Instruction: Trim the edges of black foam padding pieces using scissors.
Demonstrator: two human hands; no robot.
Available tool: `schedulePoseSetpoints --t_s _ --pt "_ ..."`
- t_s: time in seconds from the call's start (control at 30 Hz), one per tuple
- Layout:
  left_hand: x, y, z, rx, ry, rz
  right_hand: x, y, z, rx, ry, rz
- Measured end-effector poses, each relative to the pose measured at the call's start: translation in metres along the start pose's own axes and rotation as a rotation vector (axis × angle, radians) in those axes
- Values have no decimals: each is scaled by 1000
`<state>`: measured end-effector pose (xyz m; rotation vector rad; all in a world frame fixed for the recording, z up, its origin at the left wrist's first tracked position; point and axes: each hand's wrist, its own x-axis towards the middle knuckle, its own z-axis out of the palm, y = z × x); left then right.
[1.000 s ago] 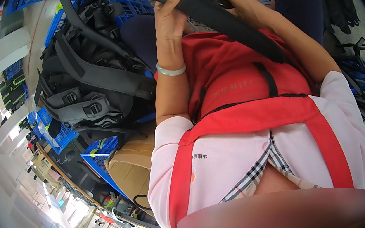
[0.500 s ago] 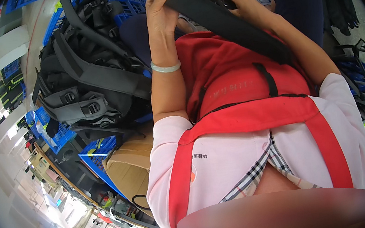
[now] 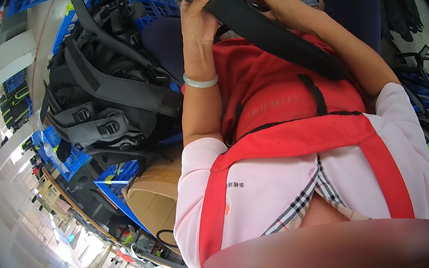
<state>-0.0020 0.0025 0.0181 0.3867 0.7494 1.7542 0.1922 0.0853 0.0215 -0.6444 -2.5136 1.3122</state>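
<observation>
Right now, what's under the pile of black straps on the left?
Blue crates show beneath and behind the strap pile, with a cardboard box lower down. What is inside the crates is covered by the straps.

Bright, even daylight from the left; heavy fisheye bending at the dark rim, centre sharp.

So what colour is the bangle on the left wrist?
Pale green, nearly white. The bangle shows best in the head view, just below the left hand gripping the black strap.

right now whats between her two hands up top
A stretch of the wide black strap spans between the left hand and right hand, seen in the head view.
</observation>
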Motion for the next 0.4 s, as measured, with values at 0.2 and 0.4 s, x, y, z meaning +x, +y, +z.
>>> schedulePoseSetpoints --t_s 0.2,0.4 --pt "-1 0 10 -30 34 -23 3 14 5 -26 61 -30" --pt "-1 -9 -1 43 -50 -6 3 15 7 -43 34 29"
